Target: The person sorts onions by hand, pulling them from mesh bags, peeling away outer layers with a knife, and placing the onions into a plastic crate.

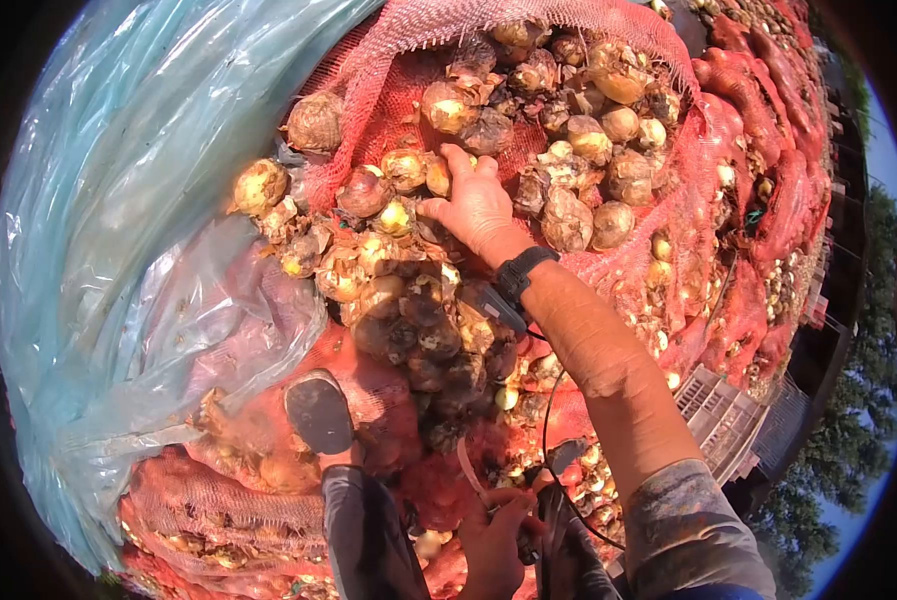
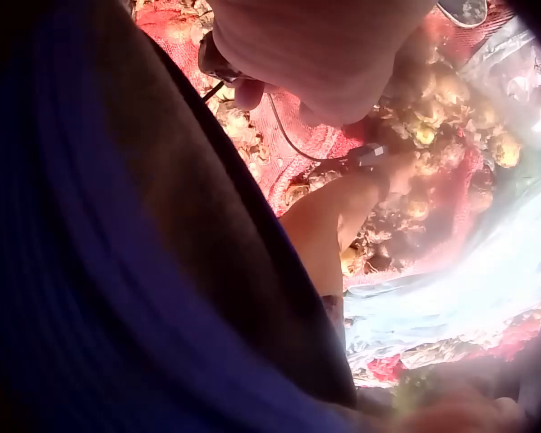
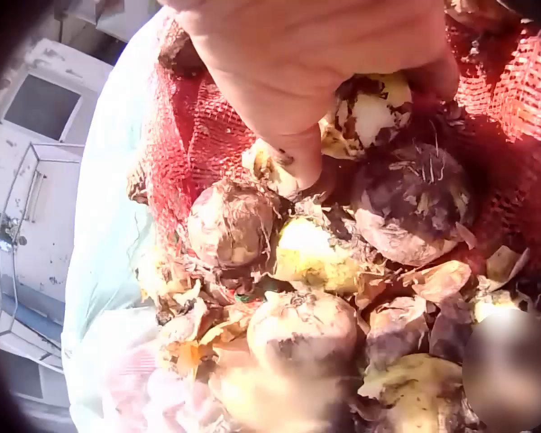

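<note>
My right hand (image 1: 474,205) reaches into an opened red mesh sack (image 1: 399,90) full of onions. In the right wrist view its thumb and fingers straddle a peeling onion (image 3: 371,115) with a pale bare patch, gripping it. A dark-skinned onion (image 3: 413,203) and a brown one (image 3: 230,224) lie just below that hand. Low in the head view, between the legs, my left hand (image 1: 499,540) has curled fingers around the end of a slim, pale, curved blade-like tool (image 1: 471,468). Loose onions (image 1: 369,265) with papery skins are heaped between the hands.
Bluish plastic sheeting (image 1: 149,150) drapes along the left. More filled red mesh sacks (image 1: 759,120) stretch away on the right, and another sack (image 1: 239,515) lies low on the left. A black cable (image 1: 549,440) loops from the right wrist. A shoe (image 1: 319,412) stands on the netting.
</note>
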Available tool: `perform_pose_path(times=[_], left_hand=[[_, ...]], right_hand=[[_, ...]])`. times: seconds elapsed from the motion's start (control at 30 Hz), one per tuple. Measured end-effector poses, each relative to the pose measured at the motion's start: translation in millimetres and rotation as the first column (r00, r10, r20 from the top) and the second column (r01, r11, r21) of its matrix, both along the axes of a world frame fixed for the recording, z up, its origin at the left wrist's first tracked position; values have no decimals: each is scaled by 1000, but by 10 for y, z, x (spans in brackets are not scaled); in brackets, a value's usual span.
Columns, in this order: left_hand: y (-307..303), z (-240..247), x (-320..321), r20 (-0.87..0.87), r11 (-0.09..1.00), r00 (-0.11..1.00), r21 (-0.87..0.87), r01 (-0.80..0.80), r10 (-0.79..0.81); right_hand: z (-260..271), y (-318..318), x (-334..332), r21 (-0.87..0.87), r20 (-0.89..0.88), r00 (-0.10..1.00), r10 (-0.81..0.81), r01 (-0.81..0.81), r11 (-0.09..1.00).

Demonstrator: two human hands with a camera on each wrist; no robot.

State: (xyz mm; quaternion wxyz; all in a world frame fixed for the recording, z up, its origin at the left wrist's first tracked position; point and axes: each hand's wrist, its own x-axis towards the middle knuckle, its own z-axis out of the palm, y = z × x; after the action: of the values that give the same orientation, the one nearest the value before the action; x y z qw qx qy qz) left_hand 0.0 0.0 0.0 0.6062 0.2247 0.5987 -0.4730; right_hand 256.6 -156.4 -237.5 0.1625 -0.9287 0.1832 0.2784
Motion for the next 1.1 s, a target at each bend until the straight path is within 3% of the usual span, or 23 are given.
perform_pose_path(times=[0.07, 0.1, 0.17, 0.27, 0.33, 0.37, 0.4, 0.43, 0.47, 0.5, 0.53, 0.57, 0.63, 0.7, 0.73, 0.77, 0.83, 0.87, 0.9, 0.93, 1.0, 1.1], left_hand=[[83, -21, 97, 159, 997, 986, 48, -54, 46], [-30, 127, 83, 149, 981, 989, 189, -35, 7], [-91, 94, 144, -8, 977, 999, 210, 32, -31], [-171, 144, 69, 74, 985, 997, 172, -18, 5], [-244, 182, 43, 114, 988, 993, 153, -33, 15], [-288, 208, 32, 141, 990, 990, 139, -41, 21], [-329, 243, 5, 176, 991, 984, 124, -46, 24], [-361, 248, 1, 200, 992, 979, 113, -57, 34], [-380, 263, -24, 232, 992, 972, 105, -64, 38], [-382, 229, -58, 245, 993, 969, 95, -66, 41], [-395, 150, -91, 199, 994, 979, 94, -58, 38], [-408, 120, -75, 149, 994, 988, 95, -48, 33], [-437, 151, -14, 199, 997, 980, 71, -37, 22], [-445, 191, 7, 239, 998, 971, 64, -23, 7], [-465, 187, -5, 221, 998, 975, 63, -16, 2], [-488, 167, -15, 199, 997, 980, 70, -17, 3], [-475, 135, -51, 211, 994, 976, 87, -70, 50], [-456, 136, -70, 239, 990, 967, 80, -115, 93], [-430, 140, -52, 228, 988, 969, 101, -120, 94], [-397, 157, -18, 195, 987, 976, 108, -119, 96], [-325, 113, -19, 170, 987, 981, 116, -115, 94], [-175, 71, -2, 153, 983, 984, 144, -110, 88]], right_hand=[[-200, 39, 161, -28, 54, 963, -262, 264, 964], [-323, 366, 82, 133, 33, 930, -365, 358, 924], [-230, 137, -23, 208, 121, 916, -383, 354, 912], [184, -111, -379, 254, 20, 1000, -18, 12, 967], [623, -325, -916, 288, 118, 986, 121, -151, 946], [767, -470, -896, 247, 180, 975, 129, -172, 954], [1118, -852, -1587, 124, 336, 909, 246, -302, 945], [1504, -1112, -1915, 160, 171, 984, 39, -67, 985], [1905, -1416, -2240, 39, 49, 998, -31, 29, 999], [2282, -1724, -2611, -59, 125, 990, -70, 77, 995], [2737, -1923, -2891, -194, 116, 970, -215, 234, 953], [3096, -2257, -3233, -378, 70, 972, -226, 236, 895], [3836, -2896, -4063, -566, 118, 909, -400, 392, 725], [4370, -3345, -4667, -693, 130, 834, -537, 464, 552], [4473, -3454, -4719, -784, 60, 808, -587, 402, 473], [4470, -3528, -4654, -859, -10, 775, -632, 316, 401], [3999, -3558, -4593, -737, -32, 935, -353, 217, 641], [3608, -3448, -4316, -532, 2, 968, -251, 213, 819], [3229, -2901, -3620, -356, -21, 960, -280, 254, 899], [2774, -2554, -3207, -188, -12, 991, -133, 129, 974], [1918, -1787, -2316, 112, 97, 988, 121, -131, 985], [793, -839, -1242, 183, 155, 940, 303, -328, 927]])
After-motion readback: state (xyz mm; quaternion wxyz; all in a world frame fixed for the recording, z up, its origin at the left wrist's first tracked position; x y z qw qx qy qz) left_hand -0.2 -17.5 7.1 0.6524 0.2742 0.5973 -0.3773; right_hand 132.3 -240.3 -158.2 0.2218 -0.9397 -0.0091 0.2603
